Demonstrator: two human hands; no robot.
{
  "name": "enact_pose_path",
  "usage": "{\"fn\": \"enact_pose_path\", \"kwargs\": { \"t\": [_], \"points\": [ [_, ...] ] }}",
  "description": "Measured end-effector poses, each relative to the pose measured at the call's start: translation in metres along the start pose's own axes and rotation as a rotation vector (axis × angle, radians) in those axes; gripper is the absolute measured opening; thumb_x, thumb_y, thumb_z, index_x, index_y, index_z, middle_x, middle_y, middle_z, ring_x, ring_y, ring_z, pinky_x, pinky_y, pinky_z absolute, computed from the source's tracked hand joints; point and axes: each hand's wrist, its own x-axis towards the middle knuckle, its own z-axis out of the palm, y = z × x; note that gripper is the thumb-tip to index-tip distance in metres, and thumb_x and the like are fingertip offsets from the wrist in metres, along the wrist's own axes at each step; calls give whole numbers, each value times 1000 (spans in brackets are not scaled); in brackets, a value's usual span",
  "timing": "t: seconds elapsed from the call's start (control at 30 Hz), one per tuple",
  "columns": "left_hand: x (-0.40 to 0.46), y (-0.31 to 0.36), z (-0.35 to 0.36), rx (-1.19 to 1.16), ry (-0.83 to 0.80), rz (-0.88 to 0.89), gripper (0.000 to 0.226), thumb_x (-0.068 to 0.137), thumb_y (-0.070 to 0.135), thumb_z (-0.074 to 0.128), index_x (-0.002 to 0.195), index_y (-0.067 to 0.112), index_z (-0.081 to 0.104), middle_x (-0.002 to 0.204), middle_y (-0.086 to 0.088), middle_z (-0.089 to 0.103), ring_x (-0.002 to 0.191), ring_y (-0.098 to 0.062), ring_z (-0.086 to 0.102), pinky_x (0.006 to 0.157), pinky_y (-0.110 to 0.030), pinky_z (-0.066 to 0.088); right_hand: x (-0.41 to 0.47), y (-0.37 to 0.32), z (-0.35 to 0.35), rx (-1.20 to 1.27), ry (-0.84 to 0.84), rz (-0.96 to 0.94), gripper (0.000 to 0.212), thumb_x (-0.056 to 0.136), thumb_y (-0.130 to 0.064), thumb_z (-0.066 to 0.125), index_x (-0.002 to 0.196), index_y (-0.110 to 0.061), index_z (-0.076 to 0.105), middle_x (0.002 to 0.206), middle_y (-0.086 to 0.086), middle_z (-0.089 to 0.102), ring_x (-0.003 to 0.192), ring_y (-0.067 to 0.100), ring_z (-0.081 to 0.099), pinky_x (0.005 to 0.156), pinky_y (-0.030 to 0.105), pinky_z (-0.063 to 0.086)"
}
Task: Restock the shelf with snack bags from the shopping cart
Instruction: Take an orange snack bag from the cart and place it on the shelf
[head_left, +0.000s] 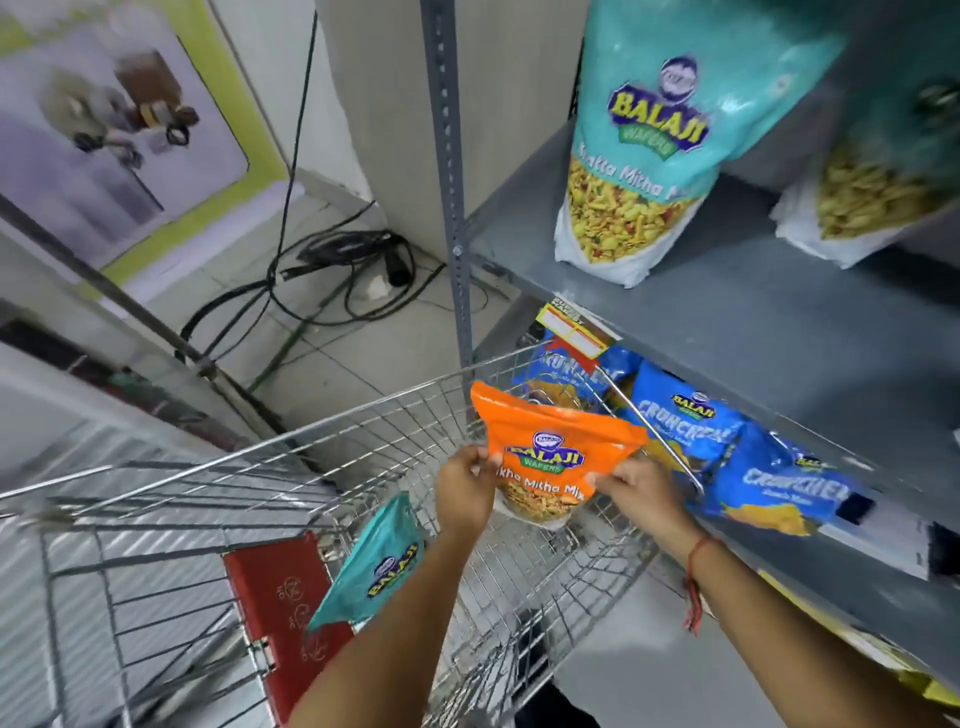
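An orange Balaji snack bag (550, 441) is held above the wire shopping cart (291, 457). My left hand (465, 491) grips its lower left edge and my right hand (641, 491) grips its lower right edge. A teal Balaji bag (371, 566) leans inside the cart against the red child-seat flap (275, 597). On the grey shelf (727, 301) at the right stand a large teal Khatta Mitha bag (644, 135) and a second teal bag (883, 171). Blue Crunchex bags (691, 421) lie on the shelf below.
A grey slotted shelf upright (451, 182) rises just beyond the cart's far end. Black cables and a plug (332, 270) lie on the tiled floor behind it. A poster (109, 114) leans on the wall at the left. A yellow price tag (571, 327) hangs from the shelf edge.
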Motion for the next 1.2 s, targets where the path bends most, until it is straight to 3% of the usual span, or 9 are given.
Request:
{"fn": "enact_pose_path", "kwargs": {
  "t": [0.1, 0.23, 0.33, 0.43, 0.53, 0.67, 0.8, 1.0, 1.2],
  "points": [
    [-29, 43, -21, 3, 0, 139, 28, 84, 47, 58, 76, 21, 63, 79, 0, 74, 75, -18, 69, 69, -35, 55, -50, -37, -26, 37, 215, -152, 53, 85, -16, 67, 45, -22, 32, 43, -11, 31, 39, 2, 33, 46, 21, 24],
    [-73, 111, -40, 3, 8, 400, 30, 84, 48, 52, 76, 22, 62, 78, -4, 75, 72, -20, 67, 73, -47, 56, -114, -68, -64, 177, 442, -302, 39, 88, -33, 57, 58, -11, 46, 56, 4, 57, 59, 7, 48, 60, 40, 44],
    [-112, 171, -44, -1, 19, 602, 32, 88, 43, 50, 78, 15, 61, 76, -7, 73, 72, -23, 67, 70, -47, 54, -165, -96, -99, 192, 634, -426, 35, 94, -20, 54, 61, -19, 42, 58, 1, 49, 58, 4, 42, 60, 35, 39],
    [-155, 231, -44, 3, 37, 738, 29, 89, 39, 51, 81, 15, 66, 80, -12, 75, 77, -29, 68, 67, -35, 50, -209, -121, -141, 187, 838, -526, 35, 96, -26, 49, 65, -11, 42, 58, 9, 46, 57, 6, 36, 59, 41, 36],
    [-203, 292, -46, -32, 17, 827, 23, 89, 25, 58, 72, 12, 66, 69, -7, 69, 61, -19, 61, 52, -17, 35, -249, -140, -193, 176, 1010, -573, 41, 94, -38, 44, 68, -6, 47, 62, 16, 51, 59, 18, 45, 60, 50, 38],
    [-239, 353, -40, -126, -94, 869, 35, 73, 44, 57, 67, 12, 67, 70, -13, 74, 73, -31, 70, 68, -42, 57, -308, -161, -253, 141, 1185, -657, 42, 93, -35, 50, 69, -1, 54, 63, 22, 56, 59, 26, 46, 61, 48, 39],
    [-265, 385, -28, -251, -250, 813, 21, 65, 46, 62, 70, 29, 74, 78, -6, 78, 79, -29, 73, 82, -53, 59, -341, -162, -286, 207, 1257, -629, 43, 91, -42, 52, 71, -4, 57, 66, 21, 60, 60, 25, 53, 58, 40, 41],
    [-283, 392, -5, -289, -370, 760, 15, 65, 44, 63, 64, 33, 74, 78, -4, 78, 80, -27, 74, 83, -52, 59, -356, -136, -298, 300, 1265, -570, 51, 86, -55, 51, 77, -5, 59, 83, 27, 66, 83, 44, 63, 72, 60, 52],
    [-283, 359, 48, -202, -435, 829, 21, 72, 46, 58, 76, 31, 72, 76, 1, 77, 78, -23, 73, 79, -51, 59, -368, -83, -280, 366, 1238, -474, 36, 93, -34, 53, 73, -5, 57, 74, 13, 66, 66, 15, 59, 64, 31, 46]
  ]
}}
